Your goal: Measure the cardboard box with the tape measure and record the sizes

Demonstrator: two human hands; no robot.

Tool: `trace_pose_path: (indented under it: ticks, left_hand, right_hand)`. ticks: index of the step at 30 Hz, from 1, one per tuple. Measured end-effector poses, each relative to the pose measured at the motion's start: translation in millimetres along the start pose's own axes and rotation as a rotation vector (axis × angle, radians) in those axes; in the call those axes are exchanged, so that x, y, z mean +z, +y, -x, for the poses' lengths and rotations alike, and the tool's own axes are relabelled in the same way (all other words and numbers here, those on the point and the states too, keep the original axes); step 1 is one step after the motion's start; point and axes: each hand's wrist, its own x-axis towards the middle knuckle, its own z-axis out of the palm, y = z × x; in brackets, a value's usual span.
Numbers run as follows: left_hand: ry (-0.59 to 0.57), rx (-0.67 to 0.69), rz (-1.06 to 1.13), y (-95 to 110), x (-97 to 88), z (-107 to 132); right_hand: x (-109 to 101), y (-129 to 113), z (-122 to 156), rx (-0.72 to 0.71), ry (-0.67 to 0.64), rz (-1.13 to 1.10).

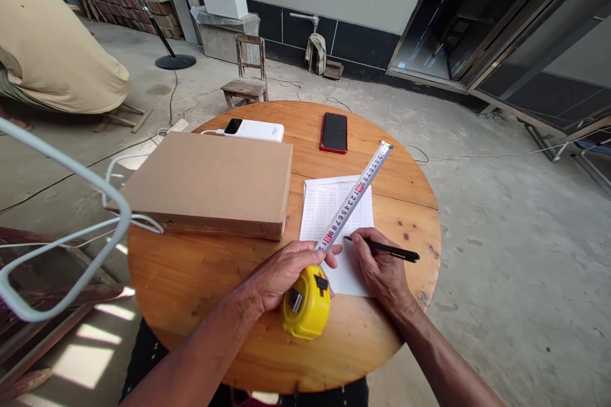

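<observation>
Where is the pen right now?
In the head view, the black pen is right of centre, in the right hand, its tip over the paper.

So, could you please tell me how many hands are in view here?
2: the left hand holds the yellow tape measure, and the right hand holds a black pen over the paper.
</observation>
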Motion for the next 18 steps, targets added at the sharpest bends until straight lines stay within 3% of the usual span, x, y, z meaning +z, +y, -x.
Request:
trace_pose_path:
  ticks: [18]
  left_hand:
    - [0.003,0.015,-0.002,-1.6,-1.4,-1.3]
  right_hand:
    - [-1.0,-2.1,0.1,0.022,-0.009,-0.006]
